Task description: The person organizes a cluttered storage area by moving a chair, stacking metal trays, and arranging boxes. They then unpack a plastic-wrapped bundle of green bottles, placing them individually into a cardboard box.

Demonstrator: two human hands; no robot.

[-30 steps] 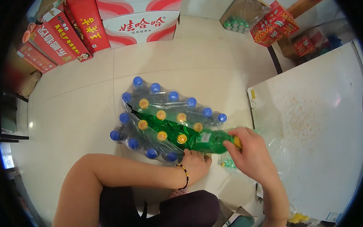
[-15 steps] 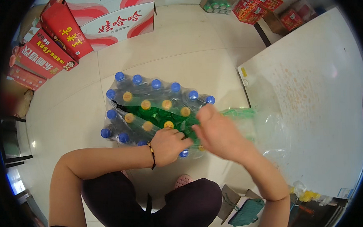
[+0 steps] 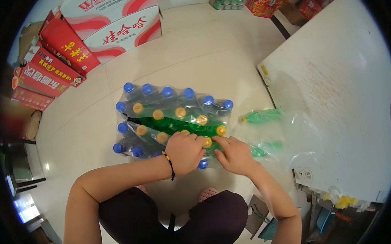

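In front of my feet stands a film-wrapped pack of bottles with blue caps [image 3: 167,92] and yellow caps [image 3: 180,112]. A long tear along its middle bares the green bottles [image 3: 172,124]. My left hand [image 3: 184,153] has its fingers curled over the near lip of the clear plastic film [image 3: 151,138]. Right of it, my right hand [image 3: 236,156] bends its fingers and thumb around the film edge beside a yellow-capped bottle [image 3: 207,142]. The exact finger contact is partly hidden. A green bottle [image 3: 262,116] lies on its side to the right; another green bottle [image 3: 265,149] shows partly behind the right hand.
A white chest-like appliance [image 3: 332,104] stands close on the right, clear plastic [image 3: 303,131] against its near side. Red cartons [image 3: 47,77] and a white-and-red carton [image 3: 123,34] line the far left. Canned drinks [image 3: 228,2] sit at the back. My knees [image 3: 130,219] are just below.
My right hand has come down and nearer to me, onto the torn film. More yellow caps show at the pack's right end. The left hand has shifted slightly right.
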